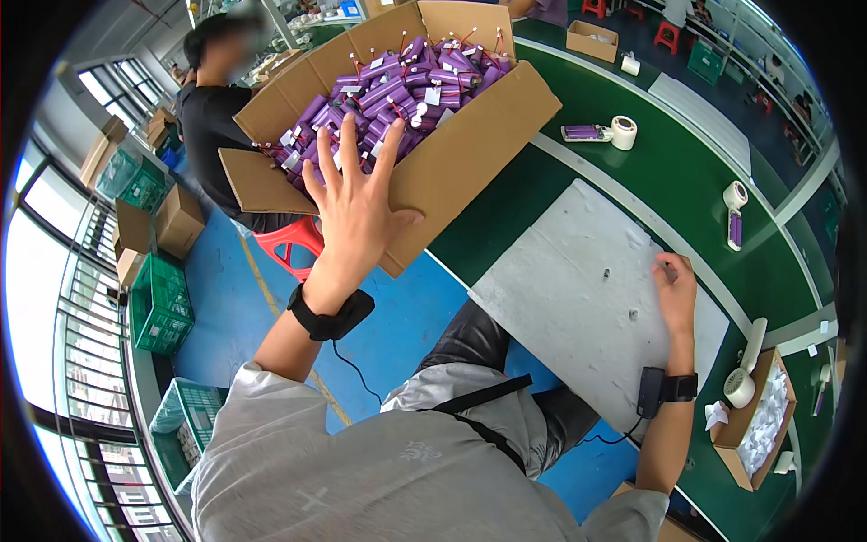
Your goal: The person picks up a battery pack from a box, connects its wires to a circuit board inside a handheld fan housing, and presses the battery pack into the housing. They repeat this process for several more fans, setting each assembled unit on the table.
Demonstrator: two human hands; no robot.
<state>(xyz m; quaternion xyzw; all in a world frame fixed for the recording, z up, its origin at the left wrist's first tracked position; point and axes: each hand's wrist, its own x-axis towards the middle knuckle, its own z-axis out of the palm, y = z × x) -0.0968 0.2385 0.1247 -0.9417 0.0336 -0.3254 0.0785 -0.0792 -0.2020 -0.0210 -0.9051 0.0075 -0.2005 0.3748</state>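
Note:
My left hand [353, 194] is open, fingers spread wide, in front of a cardboard box [479, 144]. Its fingertips reach over the near rim, and I cannot tell whether they touch anything. The box is heaped with purple battery packs [386, 93] that have short red wires and white connectors. Over the right side of a pale grey mat [564, 262], my right hand [677, 294] has its fingers curled in. What they hold, if anything, is hidden. Two small dark bits [606, 273] lie on the mat to the left of that hand.
Beyond the mat, a green conveyor belt [686, 181] carries white rolls, one next to a purple pack [585, 133]. An open carton of white papers [768, 420] stands at the right. A person in black [217, 135] sits beyond the box at left. Green crates [161, 303] stand left.

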